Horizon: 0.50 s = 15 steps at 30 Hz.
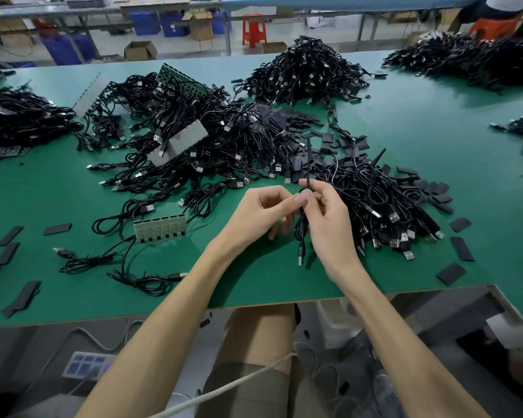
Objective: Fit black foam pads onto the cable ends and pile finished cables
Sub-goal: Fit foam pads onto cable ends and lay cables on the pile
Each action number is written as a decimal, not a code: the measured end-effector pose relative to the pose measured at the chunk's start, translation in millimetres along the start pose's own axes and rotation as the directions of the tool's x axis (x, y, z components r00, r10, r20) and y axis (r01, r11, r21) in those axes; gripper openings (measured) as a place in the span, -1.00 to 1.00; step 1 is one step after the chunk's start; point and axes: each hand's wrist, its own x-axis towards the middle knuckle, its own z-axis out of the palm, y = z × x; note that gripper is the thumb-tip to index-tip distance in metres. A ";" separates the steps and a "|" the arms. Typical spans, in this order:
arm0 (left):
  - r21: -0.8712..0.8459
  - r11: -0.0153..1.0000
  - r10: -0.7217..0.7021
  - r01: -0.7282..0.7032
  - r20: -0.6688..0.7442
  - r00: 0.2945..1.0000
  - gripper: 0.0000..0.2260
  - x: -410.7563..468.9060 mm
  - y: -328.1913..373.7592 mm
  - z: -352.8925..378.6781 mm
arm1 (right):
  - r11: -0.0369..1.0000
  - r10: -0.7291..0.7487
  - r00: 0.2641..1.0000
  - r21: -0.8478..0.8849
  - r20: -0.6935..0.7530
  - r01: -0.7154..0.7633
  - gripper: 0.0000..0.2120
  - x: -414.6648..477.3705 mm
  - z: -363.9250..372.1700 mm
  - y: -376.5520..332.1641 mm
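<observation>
hands met just above the near part of the green table (420,140), both busy with one piece. the left hand (263,212) had its fingers curled and its thumb pressed onto a coiled black usb cable (299,233). the cable's loops hung between the two palms, with its metal plug (300,257) pointing down close to the table top. the right hand (329,224) pinched a narrow black foam pad (308,164) between thumb and forefinger at the top of that cable, and the pad stood upright above the fingertips. the fingers hid the joint, so i could not tell whether the pad sat on the cable end.

just right of the hands lay a pile of cables (381,203), its usb plugs fanned toward the table edge. loose foam pads (299,119) were strewn behind it, and single pads lay near the left and right edges. a tangled heap (212,137) left of centre held a grey panel of small boards (178,143) and a green panel (178,79). a white panel (159,229) lay nearer, with cables running from it. a tall cable heap (305,70) sat at the far side. any print on the boards or plugs was too small to read.
</observation>
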 end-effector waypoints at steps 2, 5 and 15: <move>-0.017 1.000 -0.007 0.008 0.046 0.999 -0.80 -1.2 0.8 0.7 | 1.000 0.014 1.000 0.001 -0.007 -0.014 -0.78 0.6 -0.5 0.4; -0.054 0.998 -0.033 0.037 0.080 0.996 -0.75 -2.2 2.5 -0.9 | 0.999 0.022 0.999 0.032 -0.037 -0.020 -0.78 0.6 -0.8 0.1; -0.313 0.936 -0.119 0.163 0.157 0.980 -0.83 0.7 12.2 -8.7 | 0.999 0.016 0.997 0.048 -0.072 -0.013 -0.74 -1.8 -0.6 -5.7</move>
